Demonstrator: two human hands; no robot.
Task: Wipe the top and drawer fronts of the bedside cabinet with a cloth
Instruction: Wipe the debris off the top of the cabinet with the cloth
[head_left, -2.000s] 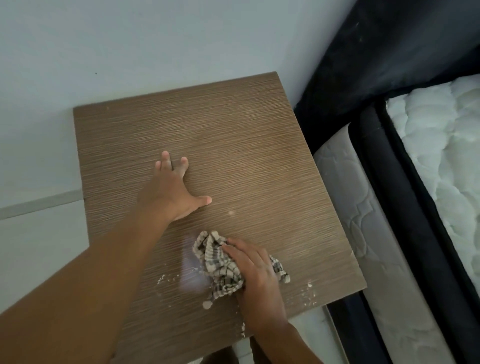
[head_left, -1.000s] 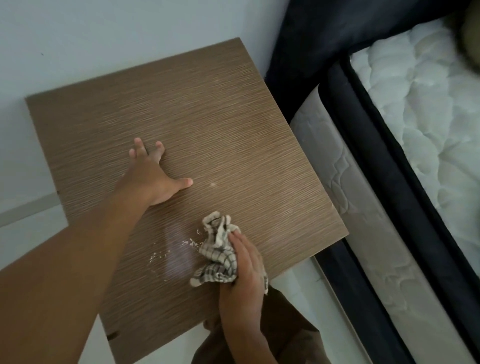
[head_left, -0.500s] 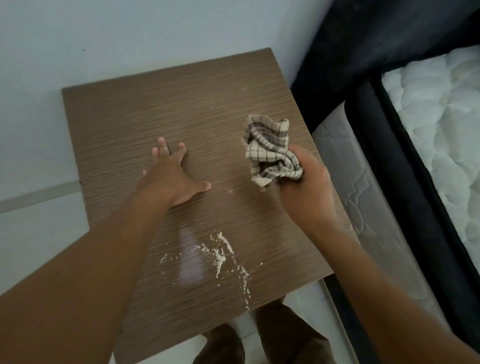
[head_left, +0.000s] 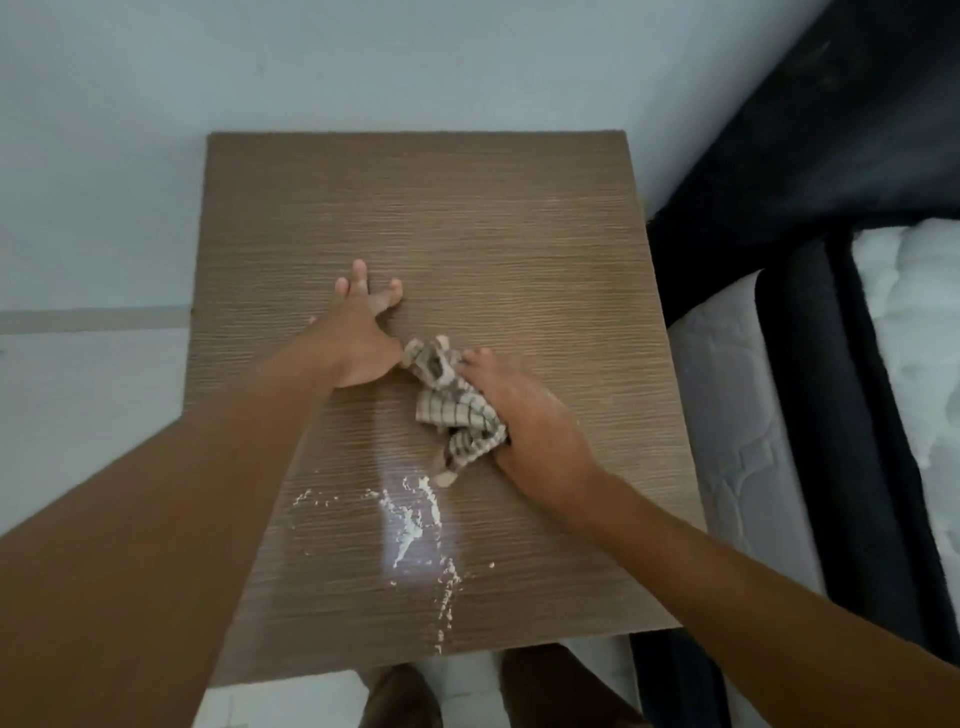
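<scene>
Bedside cabinet top (head_left: 519, 218): wood-grain, white powder residue (head_left: 415, 519) near front edge. Checked cloth (head_left: 452, 410): bunched at centre, clamped under right hand (head_left: 530, 431) fingers. Left hand (head_left: 358, 338): flat beside cloth, fingers spread apart.

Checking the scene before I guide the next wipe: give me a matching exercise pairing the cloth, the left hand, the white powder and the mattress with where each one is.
Things:
1. checked cloth
2. left hand
3. white powder
4. mattress

Places:
A. scattered on the cabinet top's near half
B. pressed flat, fingers spread, on the cabinet top
C. off to the right, beyond the cabinet
D. bunched under the right hand

Pairs: 1-D, 2-B, 3-A, 4-C
</scene>
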